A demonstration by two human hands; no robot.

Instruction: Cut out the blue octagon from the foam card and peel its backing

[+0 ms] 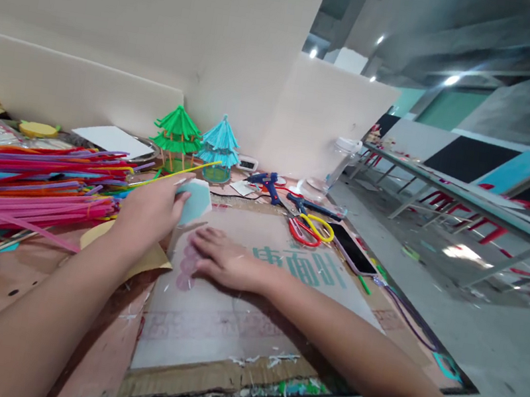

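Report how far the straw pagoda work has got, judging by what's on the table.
Done: a green pagoda and a blue pagoda stand finished at the back. In hand: the left hand holds a pale blue hexagonal card piece while the right hand lies flat on the cardboard sheet. Left: a large pile of straws lies unused, with the glue gun and scissors lying idle.
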